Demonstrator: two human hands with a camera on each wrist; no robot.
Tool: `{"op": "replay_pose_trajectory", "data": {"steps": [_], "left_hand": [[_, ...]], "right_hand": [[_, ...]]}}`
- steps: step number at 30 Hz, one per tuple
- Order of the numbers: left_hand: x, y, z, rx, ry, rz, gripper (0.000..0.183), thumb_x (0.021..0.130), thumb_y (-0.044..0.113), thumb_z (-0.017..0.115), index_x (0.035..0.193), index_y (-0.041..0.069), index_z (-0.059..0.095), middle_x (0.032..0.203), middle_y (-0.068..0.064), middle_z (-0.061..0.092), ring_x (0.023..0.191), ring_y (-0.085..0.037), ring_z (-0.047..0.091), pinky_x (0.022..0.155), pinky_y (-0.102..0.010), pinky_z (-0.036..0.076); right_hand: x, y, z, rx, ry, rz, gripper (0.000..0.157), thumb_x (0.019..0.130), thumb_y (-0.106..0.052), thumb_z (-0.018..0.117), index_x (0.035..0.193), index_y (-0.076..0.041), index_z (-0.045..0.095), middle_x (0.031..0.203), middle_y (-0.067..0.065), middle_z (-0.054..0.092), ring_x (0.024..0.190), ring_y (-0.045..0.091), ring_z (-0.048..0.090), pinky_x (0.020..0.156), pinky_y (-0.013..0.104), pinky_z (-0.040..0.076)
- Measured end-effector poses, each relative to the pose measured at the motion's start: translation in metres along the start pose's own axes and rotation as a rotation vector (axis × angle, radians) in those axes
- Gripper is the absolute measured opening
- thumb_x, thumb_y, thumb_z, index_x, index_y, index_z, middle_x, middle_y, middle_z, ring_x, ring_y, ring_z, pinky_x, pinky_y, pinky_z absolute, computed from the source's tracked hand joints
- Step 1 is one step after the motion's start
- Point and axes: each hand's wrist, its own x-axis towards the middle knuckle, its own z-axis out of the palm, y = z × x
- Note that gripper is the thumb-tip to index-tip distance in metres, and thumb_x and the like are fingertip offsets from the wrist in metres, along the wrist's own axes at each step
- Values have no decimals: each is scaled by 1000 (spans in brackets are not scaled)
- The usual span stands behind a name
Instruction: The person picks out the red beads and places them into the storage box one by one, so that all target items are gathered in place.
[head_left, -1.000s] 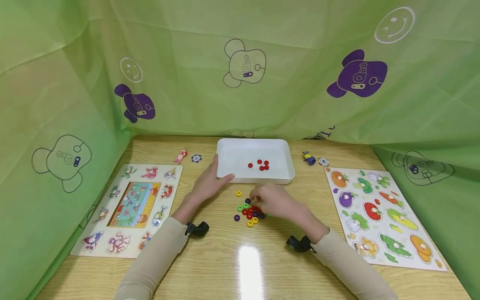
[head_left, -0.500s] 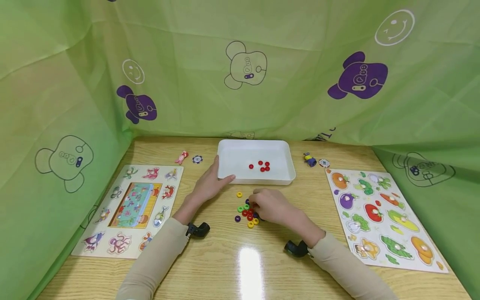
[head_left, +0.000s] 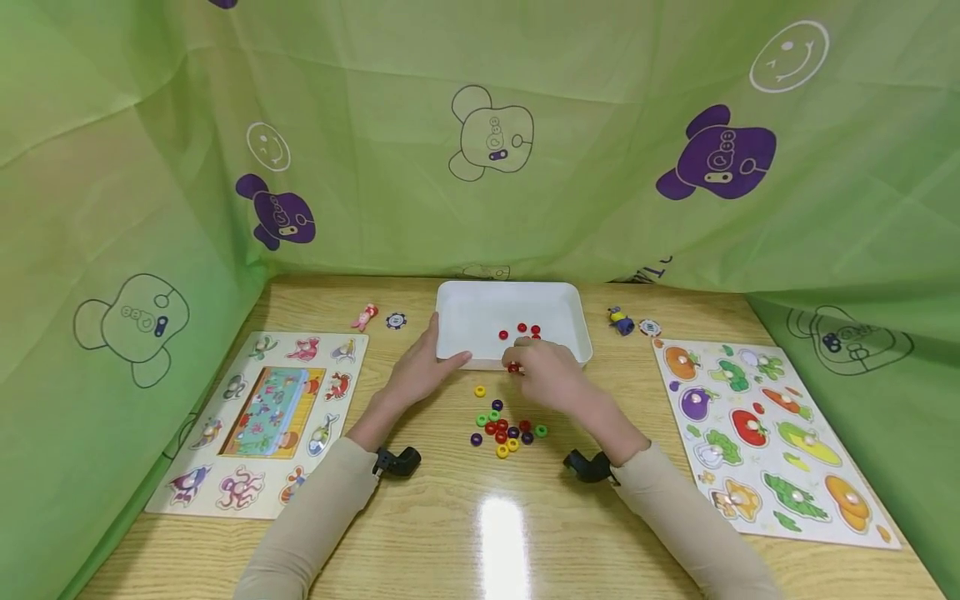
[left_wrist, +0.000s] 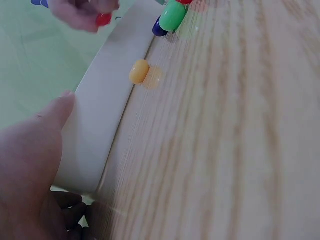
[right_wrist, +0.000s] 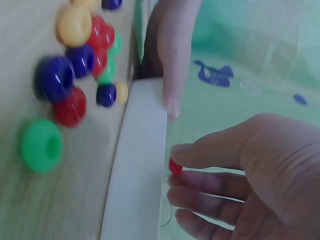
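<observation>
Close above the front wall of a white tray (head_left: pixel 510 300), my right hand (head_left: pixel 551 372) pinches a red bead (right_wrist: pixel 175 166) between thumb and index finger. The other fingers are bent loosely below, in the right wrist view. My left hand (head_left: pixel 417 367) grips the tray's front left corner, thumb (left_wrist: pixel 61 106) at the front rim and fingers along the left side. Several red beads (head_left: pixel 522 328) lie inside the tray, one partly behind the right hand. In front of it, on the table, is a loose group of red, green, purple and yellow beads (head_left: pixel 502 437).
A sea-animal puzzle board (head_left: pixel 262 508) lies left and a vegetable puzzle board (head_left: pixel 750 467) right. Behind them are a pink figurine (head_left: pixel 365 317), a blue-and-yellow figurine (head_left: pixel 620 321) and two poker chips (head_left: pixel 396 320). Green printed cloth (head_left: pixel 390 208) hangs around the table.
My right hand has risen from the bead group to the tray's front edge, carrying a red bead. My left hand has stayed on the tray corner.
</observation>
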Motion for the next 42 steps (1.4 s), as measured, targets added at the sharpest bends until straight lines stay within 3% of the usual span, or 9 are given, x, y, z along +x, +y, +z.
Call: {"op": "replay_pose_trajectory", "data": {"steps": [7, 22, 33, 42], "left_hand": [[1, 0, 1, 9, 12, 3, 106, 78, 74, 47, 150, 15, -3, 157, -8, 12, 142, -29, 22, 111, -50, 29], [0, 2, 1, -7, 21, -8, 103, 80, 69, 51, 150, 16, -3, 157, -7, 11, 142, -28, 21, 112, -50, 27], [0, 1, 1, 4, 8, 0, 105, 78, 73, 46, 150, 16, -4, 157, -7, 10, 142, -29, 20, 112, -51, 26], [0, 1, 0, -3, 13, 5, 109, 75, 78, 44, 150, 16, -3, 157, -9, 13, 141, -30, 23, 110, -52, 29]], "right_hand": [[28, 18, 10, 59, 66, 106, 15, 82, -12, 65, 95, -14, 72, 87, -3, 66, 75, 11, 59, 57, 26, 47], [62, 42, 35, 78, -24, 197, 16, 81, -10, 60, 88, -15, 73, 94, 0, 70, 74, 16, 58, 57, 28, 46], [53, 36, 29, 104, -21, 243, 14, 81, -14, 63, 92, -14, 72, 81, 0, 64, 64, 16, 52, 50, 27, 40], [29, 13, 11, 130, 17, 113, 16, 84, -15, 66, 99, -13, 72, 89, -3, 67, 76, 12, 59, 61, 26, 48]]}}
